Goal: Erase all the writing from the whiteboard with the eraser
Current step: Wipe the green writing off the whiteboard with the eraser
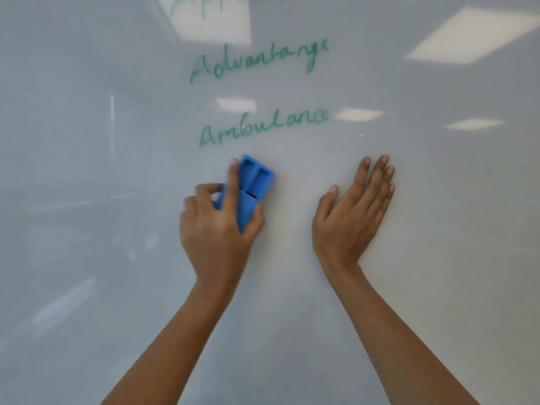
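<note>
A glossy whiteboard [438, 229] fills the view. Green handwriting runs down its upper middle: a cut-off word at the top edge [204, 4], "Advantage" [260, 62] and "Ambulance" [264, 127]. My left hand [216, 229] grips a blue plastic eraser [252, 191] and presses it on the board just below the start of "Ambulance", with the index finger stretched along its back. My right hand [353, 211] lies flat on the board to the right, fingers together and pointing up, holding nothing. The board under and below both hands carries no writing.
Ceiling light panels reflect as bright patches in the board, at the upper right [473, 36] and beside "Ambulance" [359, 114]. Faint reflections of a room show on the left half.
</note>
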